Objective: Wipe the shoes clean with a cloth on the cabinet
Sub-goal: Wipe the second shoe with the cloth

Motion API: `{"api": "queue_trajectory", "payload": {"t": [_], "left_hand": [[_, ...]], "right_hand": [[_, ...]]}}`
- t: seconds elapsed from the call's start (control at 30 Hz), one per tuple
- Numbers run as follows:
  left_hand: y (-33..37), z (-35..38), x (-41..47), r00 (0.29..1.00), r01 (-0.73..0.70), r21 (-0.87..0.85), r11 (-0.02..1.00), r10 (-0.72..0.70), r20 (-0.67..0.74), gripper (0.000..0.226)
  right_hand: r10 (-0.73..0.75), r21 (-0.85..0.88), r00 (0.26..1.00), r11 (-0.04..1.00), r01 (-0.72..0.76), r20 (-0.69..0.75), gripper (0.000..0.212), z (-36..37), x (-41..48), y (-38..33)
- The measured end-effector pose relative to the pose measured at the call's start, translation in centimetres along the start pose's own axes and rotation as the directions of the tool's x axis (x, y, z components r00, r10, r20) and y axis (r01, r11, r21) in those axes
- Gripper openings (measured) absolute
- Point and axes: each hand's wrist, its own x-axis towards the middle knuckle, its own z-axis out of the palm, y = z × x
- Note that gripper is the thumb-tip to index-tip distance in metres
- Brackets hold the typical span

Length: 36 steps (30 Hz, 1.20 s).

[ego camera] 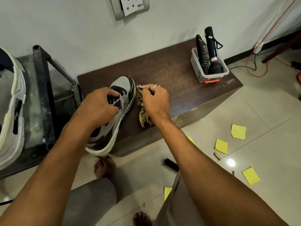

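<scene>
Fingers (114,94) of the left hand (97,106) curl over the laces of a grey, black and white trainer (124,84), gripping it and pressing it down on a low dark-brown wooden table (179,74). The right hand (154,101), wearing a silver ring, pinches a frayed tan and brown rag (144,116) just beside the trainer's right side. The rag's loose end lies on the table. The trainer points toward the wall, its heel overhanging the table's near edge.

To wipe well, the left hand should probably hold the trainer steady. The right should bunch the rag into a firm pad and draw it along the sole edge and side panels, turning to a fresh patch as it soils.

The upper shows black swirls on pale grey, a perforated toe and a thick off-white sole.
</scene>
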Motion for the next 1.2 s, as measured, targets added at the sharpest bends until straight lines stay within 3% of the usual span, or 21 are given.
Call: {"api": "queue_trajectory", "payload": {"t": [0.07,0.13,0.2,0.33,0.5,0.63,0.77,1.0,1.2], "left_hand": [[-0.4,0.7,0.0,0.996,-0.029,0.054,0.998,0.033,-0.077,0.052],[-0.5,1.4,0.1,0.99,-0.073,0.085,0.994,0.083,-0.113,0.064],[-0.3,1.6,0.5,0.99,-0.114,0.143,0.983,0.125,-0.07,0.076],[0.3,2.0,1.2,0.994,-0.104,0.265,0.959,0.095,0.049,0.079],[0.3,2.1,1.1,0.995,-0.08,0.207,0.975,0.067,0.07,0.083],[-0.1,1.9,1.2,0.993,-0.09,0.173,0.981,0.075,0.09,0.085],[-0.5,1.8,1.2,0.992,-0.091,0.117,0.989,0.079,0.1,0.085],[-0.5,2.0,1.2,0.99,-0.107,0.099,0.989,0.097,0.1,0.084],[-0.6,1.7,1.0,0.989,-0.106,0.07,0.992,0.097,0.111,0.086]], "right_hand": [[0.02,-0.02,1.0,1.0,-0.019,0.011,0.029,0.0,0.5,0.5],[-0.009,-0.083,0.994,0.996,0.019,0.113,0.035,0.5,0.7,1.2],[-0.043,-0.167,0.984,0.983,0.071,0.171,0.037,1.5,0.6,1.6],[-0.074,-0.18,0.984,0.978,0.104,0.163,0.037,2.2,-0.5,1.9],[-0.108,-0.158,0.972,0.977,0.142,0.209,0.031,3.0,-2.1,2.6],[-0.182,-0.163,0.976,0.966,0.2,0.119,0.028,3.4,-0.6,2.5],[-0.188,-0.292,0.981,0.937,0.192,0.041,0.029,4.2,2.6,1.8],[-0.179,-0.292,0.962,0.927,0.235,0.206,0.032,3.3,-1.2,2.6],[-0.208,-0.355,0.976,0.909,0.217,0.066,0.026,4.6,2.9,1.5]]}}
